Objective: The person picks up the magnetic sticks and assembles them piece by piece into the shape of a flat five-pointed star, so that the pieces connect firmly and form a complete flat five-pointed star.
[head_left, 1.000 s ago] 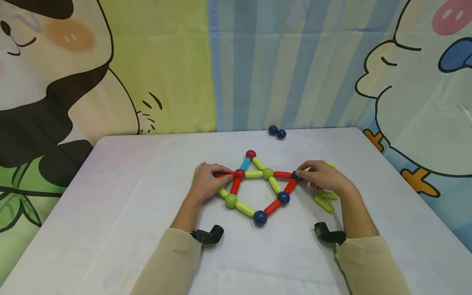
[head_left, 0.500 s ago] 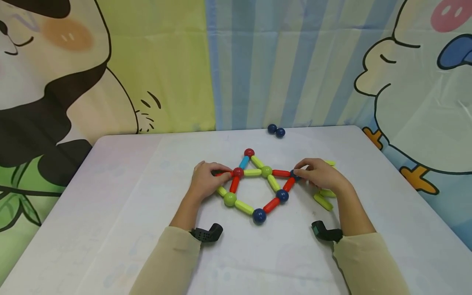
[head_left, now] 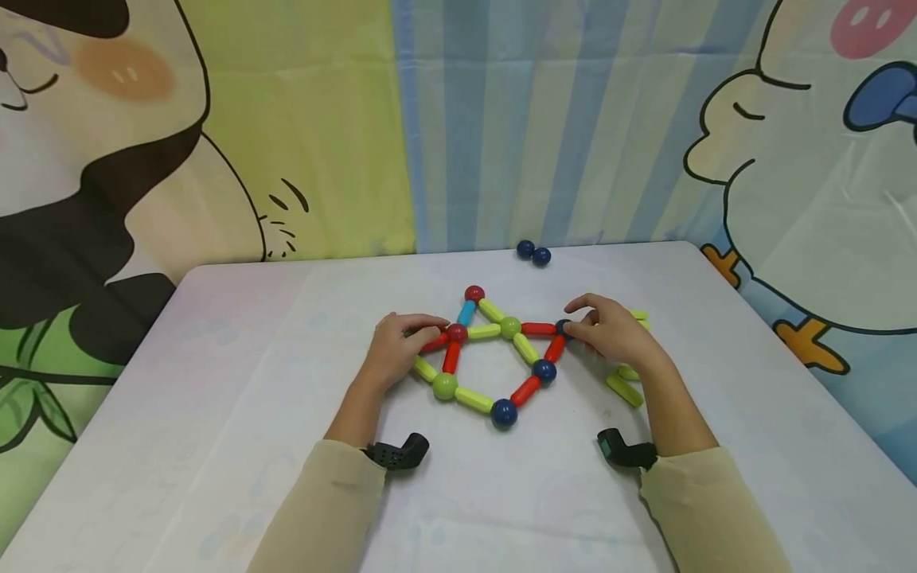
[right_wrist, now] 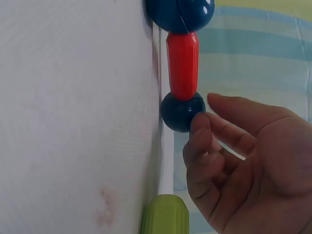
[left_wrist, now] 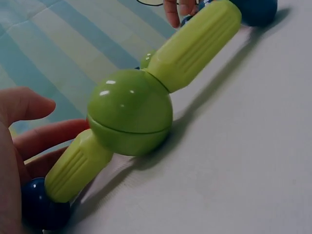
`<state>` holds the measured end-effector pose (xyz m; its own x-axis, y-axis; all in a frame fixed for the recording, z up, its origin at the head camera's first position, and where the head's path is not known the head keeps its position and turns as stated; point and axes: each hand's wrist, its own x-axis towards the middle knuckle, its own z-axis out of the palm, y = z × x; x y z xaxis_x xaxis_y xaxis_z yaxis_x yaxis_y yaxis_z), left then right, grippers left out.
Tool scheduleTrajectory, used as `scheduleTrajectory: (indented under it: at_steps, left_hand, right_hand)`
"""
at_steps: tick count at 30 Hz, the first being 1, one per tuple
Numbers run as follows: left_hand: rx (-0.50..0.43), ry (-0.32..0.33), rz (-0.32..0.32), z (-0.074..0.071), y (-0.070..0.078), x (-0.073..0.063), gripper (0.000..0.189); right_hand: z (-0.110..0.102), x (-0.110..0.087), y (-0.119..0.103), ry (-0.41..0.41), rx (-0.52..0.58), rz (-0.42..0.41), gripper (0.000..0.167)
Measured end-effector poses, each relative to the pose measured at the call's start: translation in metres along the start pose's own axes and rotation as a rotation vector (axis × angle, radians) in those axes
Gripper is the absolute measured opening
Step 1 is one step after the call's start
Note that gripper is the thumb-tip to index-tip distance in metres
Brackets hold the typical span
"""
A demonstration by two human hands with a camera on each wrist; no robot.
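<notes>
A flat frame of rods and balls lies mid-table. At its left, my left hand (head_left: 387,350) touches the red ball (head_left: 457,333) with straight fingers, over a red rod (head_left: 434,343). In the left wrist view the thumb stands apart from those fingers, near a green ball (left_wrist: 130,112); a blue ball (left_wrist: 46,204) lies under the hand. At the frame's right corner, my right hand (head_left: 616,330) touches a blue ball (right_wrist: 183,112) with a fingertip, its index finger raised in the head view. A red rod (right_wrist: 183,66) joins that ball to another blue ball (right_wrist: 181,12).
Loose yellow-green rods (head_left: 626,390) lie beside and under the right forearm. Two blue balls (head_left: 533,253) rest at the table's far edge. A printed curtain (head_left: 501,119) hangs behind the table (head_left: 215,358).
The frame's far part has shifted slightly left. My right hand has moved left with it, and its index finger has lifted off the blue ball. More of the left red rod shows.
</notes>
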<state>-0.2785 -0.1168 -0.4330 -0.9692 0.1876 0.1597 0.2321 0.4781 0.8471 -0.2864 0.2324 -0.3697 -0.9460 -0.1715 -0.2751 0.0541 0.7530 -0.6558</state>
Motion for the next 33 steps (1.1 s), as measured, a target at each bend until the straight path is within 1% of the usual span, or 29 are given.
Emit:
scheduleTrajectory:
  at_steps: [3,5,9,11,15,18,22,25,27,28,29,31,32,33]
  left_hand:
    - [-0.046,-0.048,-0.009,-0.003,0.001,0.000,0.034]
    - [-0.065,-0.069,-0.010,-0.005,0.000,-0.001,0.036]
    - [-0.070,-0.085,-0.007,-0.007,0.001,-0.001,0.039]
    - [-0.069,-0.087,-0.002,-0.007,0.002,0.000,0.039]
    - [-0.071,-0.083,0.011,-0.006,0.001,0.001,0.036]
    - [-0.070,-0.077,0.013,-0.006,0.001,0.001,0.031]
    - [-0.096,-0.092,-0.017,-0.004,0.003,0.002,0.028]
    - [-0.118,-0.087,-0.041,-0.001,0.005,0.003,0.026]
    - [-0.117,-0.048,-0.032,0.001,0.007,0.003,0.024]
    - [-0.099,-0.010,-0.018,0.002,0.008,0.004,0.022]
    - [-0.076,0.037,0.002,0.002,0.009,0.004,0.020]
    - [-0.002,0.149,0.059,0.003,0.013,0.005,0.017]
    - [0.040,0.198,0.081,0.003,0.014,0.006,0.019]
    - [0.088,0.234,0.097,0.003,0.014,0.007,0.023]
  right_hand:
    - [0.002,0.001,-0.002,-0.012,0.032,-0.009,0.045]
    - [0.004,0.001,-0.004,-0.042,0.043,-0.026,0.047]
    - [0.009,0.003,-0.005,-0.126,0.046,-0.068,0.052]
    - [0.011,0.004,-0.006,-0.148,0.043,-0.076,0.055]
    - [0.013,0.006,-0.006,-0.133,0.036,-0.070,0.055]
    - [0.014,0.007,-0.006,-0.107,0.008,-0.059,0.046]
    - [0.018,0.008,-0.006,-0.082,-0.011,-0.058,0.035]
    - [0.022,0.009,-0.008,-0.075,0.015,-0.077,0.033]
    - [0.023,0.009,-0.009,-0.076,0.035,-0.088,0.037]
    - [0.024,0.009,-0.010,-0.077,0.046,-0.088,0.039]
    - [0.024,0.009,-0.010,-0.086,0.059,-0.092,0.042]
    - [0.024,0.008,-0.011,-0.107,0.084,-0.095,0.047]
    - [0.023,0.008,-0.011,-0.120,0.093,-0.102,0.049]
    - [0.023,0.008,-0.011,-0.133,0.103,-0.109,0.051]
